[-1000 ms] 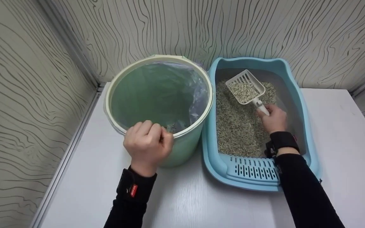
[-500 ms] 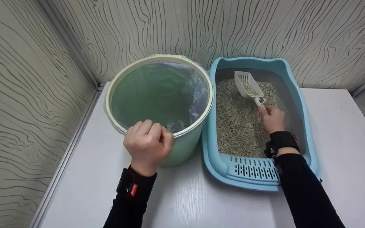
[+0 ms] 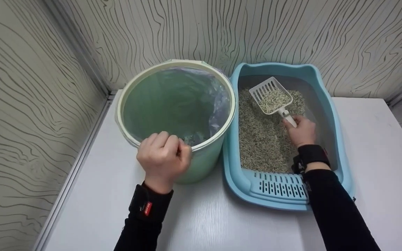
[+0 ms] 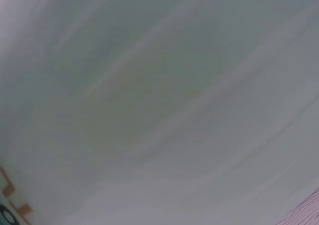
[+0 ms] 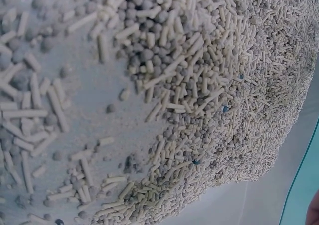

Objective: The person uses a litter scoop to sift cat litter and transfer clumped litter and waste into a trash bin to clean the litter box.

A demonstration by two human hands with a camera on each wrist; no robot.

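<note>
White scoop [image 3: 270, 96] in right hand [image 3: 300, 130] | wristband [image 3: 147, 208] lettering unreadable

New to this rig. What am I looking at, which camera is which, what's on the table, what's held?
No robot: a person with two bare hands, wearing three cameras. The wide picture is the head camera, looking down. The left hand grips the rim of a green bin lined with a plastic bag. The right hand holds a white slotted scoop carrying litter over a blue litter tray. Both stand on a white table. The left wrist camera shows only a pale blur; the right wrist camera is a close-up of litter pellets.
</note>
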